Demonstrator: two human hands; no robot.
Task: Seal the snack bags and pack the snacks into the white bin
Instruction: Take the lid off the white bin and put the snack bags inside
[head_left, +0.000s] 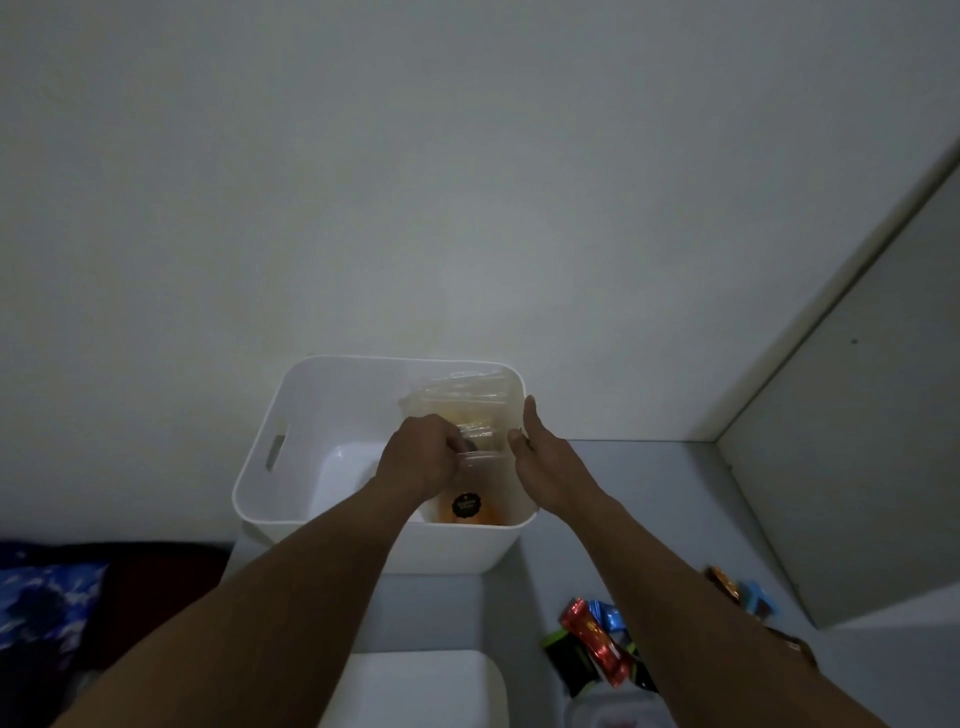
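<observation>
The white bin (291, 410) stands on a grey surface against the wall. Inside it, on the right side, several clear snack bags (467, 395) stand upright. The nearest clear bag (470, 506) holds orange snacks and carries a round black label. My left hand (423, 454) reaches into the bin and pinches the top edge of that nearest bag. My right hand (540, 457) hovers flat and open at the bin's right rim, beside the bags, holding nothing.
Loose wrapped snacks (592, 644) in red, blue and green lie on the grey surface at the lower right, with more wrapped snacks (737, 592) farther right. A white lid or box (426, 686) sits below the bin. Blue fabric (47, 603) lies at the left.
</observation>
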